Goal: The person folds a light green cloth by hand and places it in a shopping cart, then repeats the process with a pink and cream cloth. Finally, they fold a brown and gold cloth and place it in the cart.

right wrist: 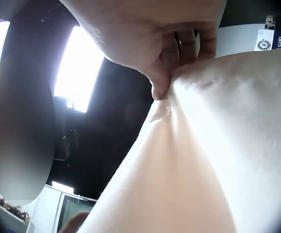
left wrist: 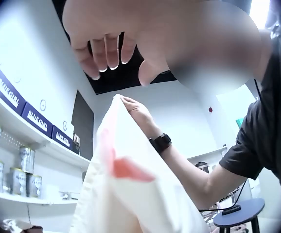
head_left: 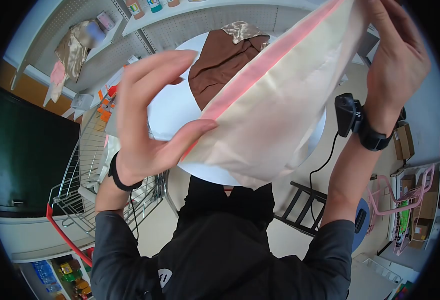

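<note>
— Where was the cream cloth (head_left: 275, 110)?

— Held up in the air between both hands, above the round white table (head_left: 172, 107), hiding part of the brown garment (head_left: 219, 62) lying there. Its long axis ran on a slant in the head view, from the lower left up to the upper right, with the pink edge stripe (head_left: 265, 62) along that same line.

— And the right hand (head_left: 397, 57)?

— Curled round the upper corner, thumb and fingers (right wrist: 189, 46) pinching the fabric (the right wrist view showed it bunched there).

— The left hand (head_left: 147, 117)?

— At the lower end, its thumb pressed against the cloth, the other fingers (left wrist: 106, 51) loosely spread and off it.
</note>
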